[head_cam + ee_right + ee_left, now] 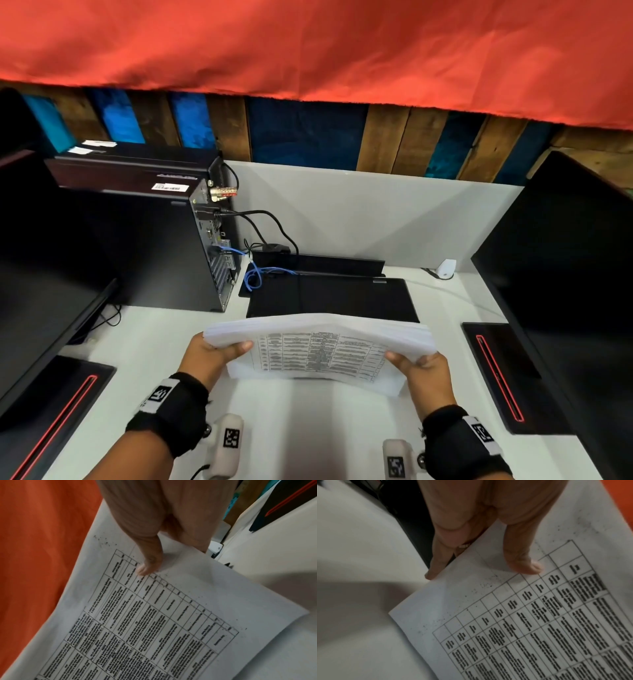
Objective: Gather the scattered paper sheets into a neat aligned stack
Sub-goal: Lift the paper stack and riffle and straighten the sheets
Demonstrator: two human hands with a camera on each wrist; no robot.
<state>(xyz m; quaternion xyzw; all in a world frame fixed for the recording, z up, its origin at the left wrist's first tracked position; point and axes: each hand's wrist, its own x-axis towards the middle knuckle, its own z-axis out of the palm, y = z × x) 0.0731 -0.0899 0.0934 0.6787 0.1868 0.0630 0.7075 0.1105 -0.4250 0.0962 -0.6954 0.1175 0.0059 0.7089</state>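
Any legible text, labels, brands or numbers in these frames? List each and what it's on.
None can be read.
Top sheet of the paper stack, held by left hand and right hand: printed table, text blurred in all three views.
White stickers on the computer tower: too small.
Wristband markers: square code patterns, no words.

Open white table [308, 411] lies right in front of you, under and nearer than the paper stack [318, 346]. Just behind the stack sits a flat black laptop [332, 298]. A computer tower [147, 240] with cables [253, 222] blocks far left. Monitor bases [51, 404] and [503, 373] flank both sides. A dark monitor [565, 274] walls off the right.
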